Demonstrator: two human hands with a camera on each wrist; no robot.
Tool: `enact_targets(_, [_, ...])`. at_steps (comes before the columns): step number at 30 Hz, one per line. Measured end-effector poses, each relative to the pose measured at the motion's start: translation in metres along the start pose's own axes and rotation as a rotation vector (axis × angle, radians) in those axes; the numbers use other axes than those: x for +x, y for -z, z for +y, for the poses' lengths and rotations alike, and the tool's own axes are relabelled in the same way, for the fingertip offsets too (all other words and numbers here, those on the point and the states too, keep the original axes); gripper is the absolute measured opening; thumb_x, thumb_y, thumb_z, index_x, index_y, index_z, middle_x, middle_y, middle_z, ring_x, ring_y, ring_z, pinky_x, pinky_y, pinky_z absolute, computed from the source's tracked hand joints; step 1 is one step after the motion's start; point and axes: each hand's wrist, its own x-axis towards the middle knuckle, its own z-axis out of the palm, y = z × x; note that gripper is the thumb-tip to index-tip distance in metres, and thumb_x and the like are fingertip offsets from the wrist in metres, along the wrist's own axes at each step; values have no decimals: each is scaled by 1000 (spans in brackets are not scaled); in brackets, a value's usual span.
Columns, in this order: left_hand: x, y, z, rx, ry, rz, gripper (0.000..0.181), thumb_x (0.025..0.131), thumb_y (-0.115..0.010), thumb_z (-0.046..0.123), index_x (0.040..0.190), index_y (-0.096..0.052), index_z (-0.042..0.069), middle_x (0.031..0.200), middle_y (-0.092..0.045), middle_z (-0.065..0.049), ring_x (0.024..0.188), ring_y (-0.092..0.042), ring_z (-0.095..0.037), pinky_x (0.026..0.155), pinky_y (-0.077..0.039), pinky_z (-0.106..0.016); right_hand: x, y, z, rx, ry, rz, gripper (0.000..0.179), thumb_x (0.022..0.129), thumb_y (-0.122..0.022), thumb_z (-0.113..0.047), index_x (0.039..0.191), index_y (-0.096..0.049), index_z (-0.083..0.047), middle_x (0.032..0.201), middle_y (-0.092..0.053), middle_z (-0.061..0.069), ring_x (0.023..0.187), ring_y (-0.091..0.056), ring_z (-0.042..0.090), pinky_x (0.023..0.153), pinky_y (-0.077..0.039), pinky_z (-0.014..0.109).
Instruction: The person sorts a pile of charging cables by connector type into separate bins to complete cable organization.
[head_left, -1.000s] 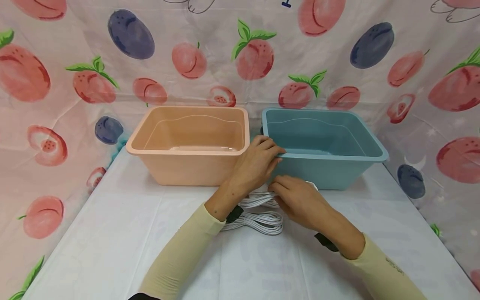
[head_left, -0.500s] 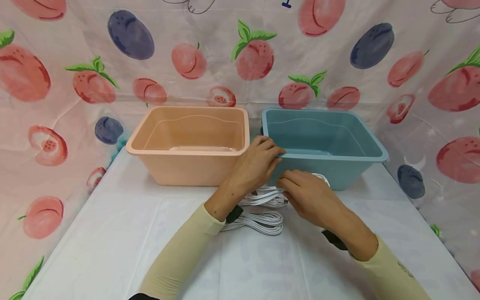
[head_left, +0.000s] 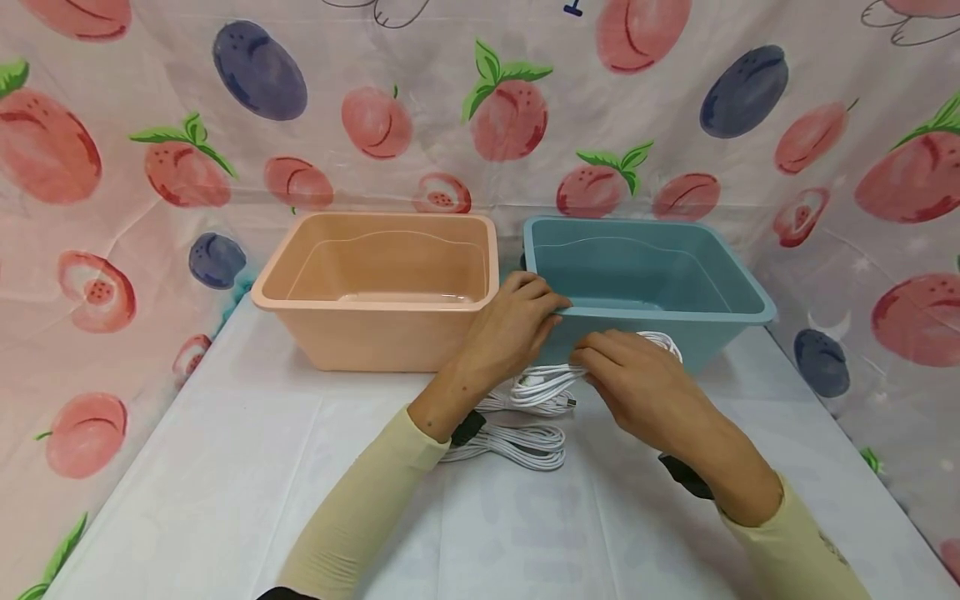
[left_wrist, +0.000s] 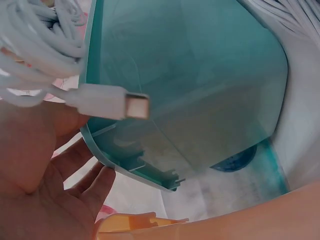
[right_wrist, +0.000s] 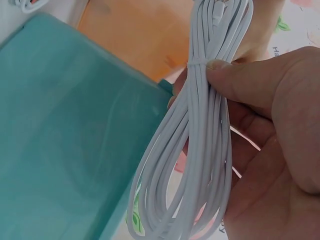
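At the near left corner of the blue-green plastic bin [head_left: 652,342], my left hand [head_left: 510,325] grips the rim, fingers over it and thumb below. My right hand [head_left: 645,387] holds a tied bundle of white USB cable [right_wrist: 200,115], the thumb pressing at its tie in the right wrist view. One looped end hangs out left of the hand, and another loop shows behind it. Under the raised bundle, more white cable bundles [head_left: 517,446] lie on the table. In the left wrist view, a white cable plug [left_wrist: 107,102] with a metal tip shows large before the bin.
An orange plastic bin [head_left: 382,337] stands left of the blue-green one, both against a fruit-print cloth backdrop [head_left: 442,50]. A white cloth [head_left: 247,483] covers the table.
My right hand has moved right and slightly up, lifting the white USB cable bundle off the pile. The left hand has stayed on the rim.
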Motion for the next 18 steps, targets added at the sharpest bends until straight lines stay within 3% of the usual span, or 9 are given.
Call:
enact_targets(10, [0, 0, -1, 0, -17, 13, 20, 106, -68, 17, 122, -79, 16, 117, -75, 0, 125, -56, -26, 116, -42, -33, -4, 13, 4, -21, -31, 16, 48, 76, -88, 11, 117, -70, -5, 113, -71, 8, 110, -69, 30, 98, -60, 51])
enact_targets(18, [0, 1, 0, -21, 4, -9, 21, 106, -68, 17, 124, -79, 15, 118, -74, -1, 127, -55, -25, 116, -42, -33, -6, 21, 9, -36, -61, 30, 52, 73, -89, 14, 117, -70, -4, 114, -71, 9, 112, -69, 31, 100, -58, 54])
